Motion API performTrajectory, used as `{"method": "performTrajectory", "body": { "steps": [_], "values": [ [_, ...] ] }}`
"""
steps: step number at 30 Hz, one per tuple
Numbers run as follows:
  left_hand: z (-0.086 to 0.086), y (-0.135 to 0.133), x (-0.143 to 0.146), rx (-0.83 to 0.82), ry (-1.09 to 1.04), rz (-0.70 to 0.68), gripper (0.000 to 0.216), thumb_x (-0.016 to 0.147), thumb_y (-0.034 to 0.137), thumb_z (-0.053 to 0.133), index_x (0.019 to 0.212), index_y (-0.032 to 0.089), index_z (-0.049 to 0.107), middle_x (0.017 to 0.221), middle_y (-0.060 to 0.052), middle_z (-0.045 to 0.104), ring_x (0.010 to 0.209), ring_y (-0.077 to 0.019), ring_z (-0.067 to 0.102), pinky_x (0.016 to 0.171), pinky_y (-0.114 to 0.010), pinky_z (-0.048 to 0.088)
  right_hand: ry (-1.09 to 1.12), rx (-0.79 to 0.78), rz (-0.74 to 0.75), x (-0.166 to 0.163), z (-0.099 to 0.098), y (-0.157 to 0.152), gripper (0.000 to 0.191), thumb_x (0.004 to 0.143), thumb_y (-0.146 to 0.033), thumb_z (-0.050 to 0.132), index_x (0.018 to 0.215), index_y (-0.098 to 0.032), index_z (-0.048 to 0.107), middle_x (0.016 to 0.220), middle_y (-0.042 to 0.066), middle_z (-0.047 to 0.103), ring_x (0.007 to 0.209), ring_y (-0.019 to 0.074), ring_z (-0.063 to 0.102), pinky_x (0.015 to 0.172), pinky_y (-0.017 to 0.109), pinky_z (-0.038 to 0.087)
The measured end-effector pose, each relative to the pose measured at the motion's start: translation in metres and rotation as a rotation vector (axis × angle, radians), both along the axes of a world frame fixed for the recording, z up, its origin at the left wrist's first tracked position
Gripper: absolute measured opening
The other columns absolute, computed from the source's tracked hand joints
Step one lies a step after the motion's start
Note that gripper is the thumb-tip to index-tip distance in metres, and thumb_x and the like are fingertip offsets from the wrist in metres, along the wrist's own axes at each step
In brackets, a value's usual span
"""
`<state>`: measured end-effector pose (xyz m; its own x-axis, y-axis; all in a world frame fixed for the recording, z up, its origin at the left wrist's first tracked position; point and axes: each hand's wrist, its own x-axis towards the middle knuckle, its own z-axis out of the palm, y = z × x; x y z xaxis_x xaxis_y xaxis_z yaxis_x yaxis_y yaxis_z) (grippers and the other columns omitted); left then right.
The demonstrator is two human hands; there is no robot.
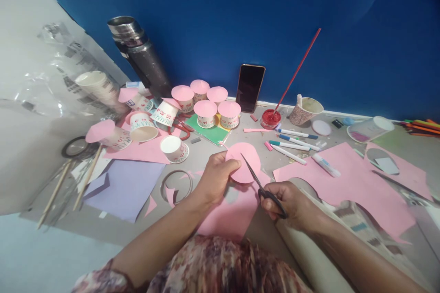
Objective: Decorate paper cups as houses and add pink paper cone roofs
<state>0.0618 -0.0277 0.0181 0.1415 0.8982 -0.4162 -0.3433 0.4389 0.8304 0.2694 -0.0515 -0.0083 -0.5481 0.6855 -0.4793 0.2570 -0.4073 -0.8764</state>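
Between the thumb and fingers of my left hand (216,174) is a pink paper circle (242,160), held up over the table. My right hand (288,201) grips black-handled scissors (263,187), whose blades point up and left across the circle's right part. The blades look nearly closed; whether they are cutting the paper I cannot tell. Under both hands lies a larger pink paper sheet (227,222). To the left, a tape ring (190,187) rests near pink scraps. Several decorated paper cups with pink cone tops (205,110) stand beyond my left hand.
A flask (140,55) and a phone (250,87) lean at the blue wall. A red paint jar (271,119) holds a thin stick. Markers (290,144) and cut pink sheets (357,178) lie right. Purple paper (127,187) and stacked cups (99,87) are left.
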Motion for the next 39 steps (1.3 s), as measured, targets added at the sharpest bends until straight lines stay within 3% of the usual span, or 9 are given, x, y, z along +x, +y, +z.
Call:
{"method": "performTrajectory", "body": {
  "steps": [7,9,13,16,19,23,27,32,39],
  "values": [
    [-0.002,0.003,-0.003,0.030,0.006,0.090,0.021,0.068,0.030,0.072,0.077,0.012,0.069,0.061,-0.006,0.068,0.049,-0.0182,0.063,0.047,-0.030,0.055,-0.166,0.043,0.013,0.006,0.006,0.001,0.036,0.072,-0.052,0.081,0.072,-0.018,0.067,0.058,-0.001,0.060,0.055,0.0124,0.046,0.053,0.025,0.033],
    [-0.003,0.006,-0.005,0.051,0.018,0.151,0.022,0.068,0.031,0.073,0.078,0.012,0.069,0.061,-0.005,0.069,0.048,-0.0168,0.062,0.047,-0.029,0.054,-0.300,0.185,0.017,0.014,0.008,0.003,0.030,0.074,-0.044,0.078,0.065,-0.021,0.062,0.057,-0.002,0.056,0.055,0.0126,0.044,0.052,0.025,0.029],
    [-0.003,0.009,-0.009,0.082,0.093,0.205,0.024,0.069,0.036,0.075,0.074,0.014,0.065,0.059,0.000,0.062,0.044,-0.0094,0.050,0.042,-0.022,0.042,-0.619,0.535,-0.034,0.030,0.013,0.010,0.039,0.077,-0.042,0.076,0.062,-0.024,0.045,0.056,-0.002,0.053,0.055,0.0146,0.045,0.053,0.027,0.026],
    [-0.003,0.009,-0.010,0.054,0.107,0.173,0.028,0.070,0.037,0.077,0.068,0.016,0.059,0.053,0.005,0.052,0.043,-0.0051,0.040,0.042,-0.018,0.030,-0.863,0.642,0.009,0.036,0.013,0.015,0.029,0.086,-0.040,0.070,0.071,-0.024,0.052,0.066,0.002,0.065,0.060,0.0185,0.055,0.057,0.029,0.031],
    [-0.002,0.005,-0.010,0.039,0.119,0.078,0.034,0.072,0.041,0.078,0.067,0.018,0.054,0.045,0.009,0.042,0.039,-0.0036,0.033,0.042,-0.017,0.023,-1.036,0.731,0.082,0.040,0.009,0.017,0.012,0.093,-0.031,0.064,0.085,-0.022,0.062,0.088,0.008,0.074,0.079,0.0247,0.067,0.067,0.032,0.039],
    [-0.001,0.000,-0.007,0.071,0.128,0.003,0.031,0.075,0.041,0.079,0.078,0.018,0.058,0.045,0.006,0.053,0.037,-0.0066,0.041,0.042,-0.019,0.032,-1.154,0.915,0.147,0.043,0.006,0.017,0.009,0.096,-0.027,0.064,0.099,-0.019,0.068,0.105,0.014,0.071,0.101,0.0306,0.067,0.079,0.035,0.044],
    [-0.001,-0.004,-0.004,0.077,0.082,-0.047,0.029,0.074,0.033,0.078,0.090,0.016,0.061,0.050,0.002,0.063,0.039,-0.0115,0.052,0.046,-0.026,0.048,-1.167,0.822,0.107,0.044,0.006,0.021,0.009,0.095,-0.027,0.066,0.097,-0.019,0.069,0.118,0.016,0.065,0.092,0.0255,0.066,0.070,0.031,0.040],
    [0.000,-0.005,0.000,0.058,0.072,-0.064,0.029,0.072,0.030,0.079,0.088,0.015,0.061,0.048,0.001,0.064,0.038,-0.0117,0.053,0.043,-0.024,0.048,-0.935,0.572,0.038,0.053,0.000,0.031,0.007,0.089,-0.025,0.063,0.087,-0.022,0.057,0.078,0.003,0.066,0.069,0.0188,0.060,0.061,0.029,0.031],
    [-0.003,-0.009,0.010,-0.106,-0.018,-0.053,0.042,0.060,0.034,0.089,0.088,0.011,0.067,0.060,-0.009,0.074,0.051,-0.0231,0.070,0.050,-0.033,0.058,-0.831,0.563,0.024,0.061,0.000,0.033,0.013,0.083,-0.020,0.064,0.088,-0.023,0.053,0.077,-0.001,0.065,0.068,0.0175,0.058,0.062,0.027,0.032]
  ]
}}
